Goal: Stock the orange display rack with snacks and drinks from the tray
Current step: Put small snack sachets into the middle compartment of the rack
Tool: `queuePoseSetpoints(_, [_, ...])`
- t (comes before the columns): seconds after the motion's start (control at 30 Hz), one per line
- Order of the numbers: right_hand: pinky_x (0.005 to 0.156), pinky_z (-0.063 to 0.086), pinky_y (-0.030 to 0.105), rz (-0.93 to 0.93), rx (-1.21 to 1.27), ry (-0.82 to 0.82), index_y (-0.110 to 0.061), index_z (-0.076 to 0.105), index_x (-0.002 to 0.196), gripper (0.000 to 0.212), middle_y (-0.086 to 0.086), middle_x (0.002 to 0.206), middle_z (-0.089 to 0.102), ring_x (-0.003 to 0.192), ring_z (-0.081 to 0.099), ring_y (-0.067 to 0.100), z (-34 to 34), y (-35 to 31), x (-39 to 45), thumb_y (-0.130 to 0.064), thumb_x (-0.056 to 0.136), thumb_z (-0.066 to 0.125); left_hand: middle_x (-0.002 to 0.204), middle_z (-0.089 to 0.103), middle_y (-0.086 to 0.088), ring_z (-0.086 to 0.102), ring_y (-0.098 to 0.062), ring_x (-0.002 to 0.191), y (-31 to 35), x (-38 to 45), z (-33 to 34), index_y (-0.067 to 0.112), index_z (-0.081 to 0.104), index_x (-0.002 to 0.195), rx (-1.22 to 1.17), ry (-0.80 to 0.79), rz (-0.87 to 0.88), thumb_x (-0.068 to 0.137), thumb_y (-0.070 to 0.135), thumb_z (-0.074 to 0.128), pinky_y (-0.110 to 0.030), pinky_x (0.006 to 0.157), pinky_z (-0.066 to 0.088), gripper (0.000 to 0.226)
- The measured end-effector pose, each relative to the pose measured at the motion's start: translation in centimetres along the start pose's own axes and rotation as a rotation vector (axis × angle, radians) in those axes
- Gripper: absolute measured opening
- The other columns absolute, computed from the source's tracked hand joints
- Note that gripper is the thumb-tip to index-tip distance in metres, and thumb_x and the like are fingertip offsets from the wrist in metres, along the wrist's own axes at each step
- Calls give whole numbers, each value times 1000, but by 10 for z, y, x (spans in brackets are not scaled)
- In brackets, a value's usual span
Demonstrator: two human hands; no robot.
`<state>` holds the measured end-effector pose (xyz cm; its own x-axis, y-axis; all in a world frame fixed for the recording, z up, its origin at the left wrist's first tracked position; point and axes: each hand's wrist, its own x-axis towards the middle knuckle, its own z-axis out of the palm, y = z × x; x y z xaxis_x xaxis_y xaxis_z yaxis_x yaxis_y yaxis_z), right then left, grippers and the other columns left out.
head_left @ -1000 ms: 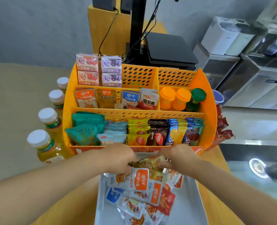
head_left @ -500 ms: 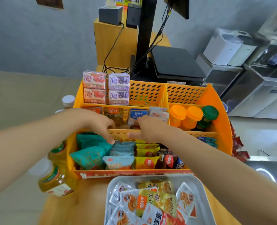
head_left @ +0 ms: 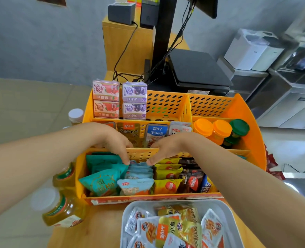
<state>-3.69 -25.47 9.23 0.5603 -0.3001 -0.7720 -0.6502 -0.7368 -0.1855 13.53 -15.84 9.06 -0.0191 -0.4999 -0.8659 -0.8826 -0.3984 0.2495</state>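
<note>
Wooden surface [head_left: 98, 228] holds the orange rack [head_left: 251, 140]; both empty hands, left hand [head_left: 112, 140] and right hand [head_left: 167, 147], touch light-blue packets [head_left: 139, 170] between them, tray [head_left: 225, 210] nearer.

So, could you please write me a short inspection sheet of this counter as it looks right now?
Surface: wooden counter, bare patch beside the tray.
Job's things: orange display rack, front row full, back right compartments empty; grey tray holding snack packets.
Clutter: juice bottles standing left of the rack.
Grippers: left hand and right hand reach over the middle divider, fingertips at the light blue packets; whether they grip anything cannot be told.
Cables: black cables run down behind the rack.
Surroundings: black monitor stand, white appliances at right.
</note>
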Motion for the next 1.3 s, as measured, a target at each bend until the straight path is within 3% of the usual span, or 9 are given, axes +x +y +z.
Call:
queuePoseSetpoints(0.23, [110,30,40,-143,239,130,-26,36,147,76,-2,149,40,137,36,22,0,8,-11,-67,85,54,141,47,3,45,-20,127,2,-8,2,26,34,145,-60,46,92,79,42,74,-44,111,35,78])
queuePoseSetpoints(0.37, [83,45,35,-258,481,293,-42,65,104,18,-2,103,64,96,57,19,3,19,-32,-52,93,55,127,58,9,54,-14,118,7,-17,7,30,49,131,-75,45,172,83,36,73,-41,107,40,54])
queuePoseSetpoints(0.43, [78,47,37,-305,575,420,-35,68,100,19,5,103,69,90,62,25,7,24,-44,-48,94,56,120,61,12,57,-10,111,14,-25,9,32,57,122,-54,109,223,86,37,69,-37,102,44,38])
queuePoseSetpoints(0.63, [79,58,40,-493,1158,754,-22,69,94,20,3,93,74,86,70,21,28,33,-88,-39,92,58,91,66,16,60,0,86,49,-47,20,33,68,95,-164,653,396,84,45,67,-27,75,50,17])
queuePoseSetpoints(0.77, [69,59,35,-478,1399,712,-25,67,106,20,4,96,76,84,72,19,79,54,-114,-33,90,59,73,63,14,59,-1,70,70,-46,85,32,62,78,-160,1100,485,81,34,70,-31,60,50,8])
queuePoseSetpoints(1.0, [73,55,28,-98,865,407,-32,63,100,28,-5,88,70,79,68,4,207,67,-124,-10,83,61,112,58,15,54,-8,104,89,1,232,35,61,111,87,697,404,80,39,65,-30,84,49,32])
queuePoseSetpoints(1.07, [64,49,16,-88,731,369,-32,59,84,22,-10,81,64,70,61,-7,230,63,-122,-11,84,61,119,48,14,43,-7,112,86,9,253,33,53,121,108,689,388,75,45,67,-25,93,41,50])
queuePoseSetpoints(1.2, [72,53,35,-92,641,399,-18,59,87,4,-5,81,64,76,62,10,257,60,-114,-18,86,63,116,44,14,38,-10,113,62,7,275,33,50,117,180,747,370,64,61,61,-22,90,30,61])
queuePoseSetpoints(1.3, [66,56,28,-82,700,414,-18,62,93,8,-4,87,68,77,66,8,265,59,-112,-23,87,64,112,55,11,50,-15,110,45,-2,284,30,58,115,334,743,348,47,67,61,-29,92,39,77])
